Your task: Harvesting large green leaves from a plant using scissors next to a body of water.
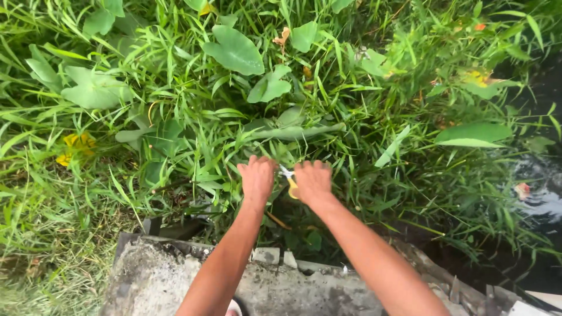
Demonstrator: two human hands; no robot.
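Both arms reach out from the near edge over a rough concrete slab (175, 281) into dense grass (193, 134). Left hand (257, 178) is closed, knuckles up, fingers curled round a bunch of grass blades just left of centre. Right hand (313, 181) is closed too, gripping a small cutting tool with a yellow handle (292, 188); a short pale blade tip shows between the two hands. It looks like scissors or a small knife, but the hand hides most of it.

The tool sits in the gap between the hands, nearly touching the left one, low among the stems. Broad heart-shaped leaves (234, 50) stand farther off; dark water (538, 175) lies at the right.

To cut well here: keep the gathered blades taut, hold the edge below the left fist and angled away from its fingers, and keep weight back on the slab, since the bank drops towards the water.
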